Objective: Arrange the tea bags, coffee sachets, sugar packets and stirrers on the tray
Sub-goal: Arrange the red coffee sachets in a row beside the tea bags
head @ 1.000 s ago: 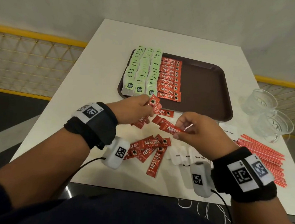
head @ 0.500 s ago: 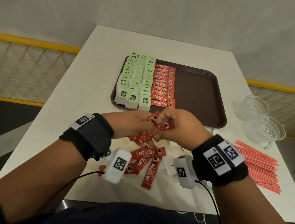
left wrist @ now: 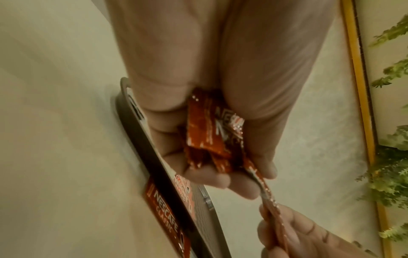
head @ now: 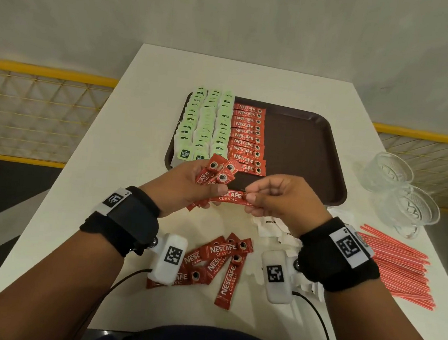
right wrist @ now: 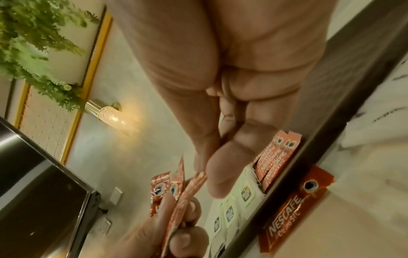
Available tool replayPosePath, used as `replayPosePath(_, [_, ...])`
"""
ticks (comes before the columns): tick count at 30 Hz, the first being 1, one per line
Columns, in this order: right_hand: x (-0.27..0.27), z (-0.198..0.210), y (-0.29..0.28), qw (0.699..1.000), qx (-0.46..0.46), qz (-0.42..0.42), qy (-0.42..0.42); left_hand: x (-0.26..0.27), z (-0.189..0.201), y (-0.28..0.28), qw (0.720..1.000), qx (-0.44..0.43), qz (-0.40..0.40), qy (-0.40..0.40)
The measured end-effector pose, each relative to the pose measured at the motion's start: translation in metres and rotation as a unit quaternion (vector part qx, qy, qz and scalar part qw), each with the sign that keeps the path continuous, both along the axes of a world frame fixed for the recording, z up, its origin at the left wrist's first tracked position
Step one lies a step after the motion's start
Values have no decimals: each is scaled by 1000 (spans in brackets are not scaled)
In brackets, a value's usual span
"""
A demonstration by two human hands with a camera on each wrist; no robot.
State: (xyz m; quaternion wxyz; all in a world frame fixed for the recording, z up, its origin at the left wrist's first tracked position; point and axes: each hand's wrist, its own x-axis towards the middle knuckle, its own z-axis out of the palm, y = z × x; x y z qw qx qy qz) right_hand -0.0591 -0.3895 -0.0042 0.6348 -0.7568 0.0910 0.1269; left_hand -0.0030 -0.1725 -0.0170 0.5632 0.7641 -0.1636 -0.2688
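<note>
My left hand (head: 189, 185) grips a fanned bundle of red coffee sachets (head: 217, 174), seen close up in the left wrist view (left wrist: 209, 132). My right hand (head: 258, 200) pinches the right end of one more sachet (head: 231, 197). This sachet lies crosswise and its other end sits under my left thumb. Both hands hover at the near edge of the brown tray (head: 305, 155). The tray holds rows of green tea bags (head: 205, 124) and one column of coffee sachets (head: 246, 138). Several loose sachets (head: 220, 261), white sugar packets (head: 272, 225) and red stirrers (head: 398, 266) lie on the table.
Two clear glass cups (head: 388, 170) (head: 414, 211) stand at the table's right edge, behind the stirrers. One sachet (right wrist: 291, 209) lies on the table against the tray's near rim. The tray's right half is bare. A yellow railing runs behind the white table.
The right hand brought its sachet over to the left hand's bundle. Both hands have since risen slightly toward the tray, with the sachet now stretched crosswise between them.
</note>
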Motion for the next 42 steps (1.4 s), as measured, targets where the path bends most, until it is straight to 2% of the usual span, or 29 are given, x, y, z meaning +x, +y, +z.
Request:
replayPosePath(3, [7,2,-4,995,-70,65,22,8,0,0,1000,26,-9,-11])
replayPosePath(5, [14,3,-9,993,-96,67,17,14,-3,-1,999,32,-24,-11])
replayPosePath(7, [23,5,-20,993,-111,28,14,20,-7,-1,1000,2,-6,15])
replayPosePath(10, [39,3,-37,989,-138,-46,36,27,-13,3,994,-50,63,71])
replayPosePath(12, [51,-3,-41,977,-193,-54,70,32,-18,7,991,-54,87,84])
replayPosePath(15, [68,-13,-35,950,-286,-13,122,37,-22,8,986,-65,107,106])
replayPosePath(19, [89,-16,-27,924,-352,23,148,40,-23,9,984,-71,122,111])
replayPosePath(30, [108,-26,-20,895,-416,25,160,43,-25,7,985,-86,93,116])
replayPosePath(33, [104,-19,-22,891,-445,11,89,41,-25,5,991,-67,68,94])
replayPosePath(35, [96,-8,-19,912,-409,6,26,39,-24,3,995,-51,46,76])
replayPosePath(38, [82,10,-5,961,-264,84,5,37,-22,-4,996,-39,31,72])
replayPosePath(40, [76,12,3,972,-203,117,13,36,-21,-9,997,-36,19,67])
replayPosePath(42, [74,7,7,977,-180,110,20,35,-20,-14,998,-24,17,60])
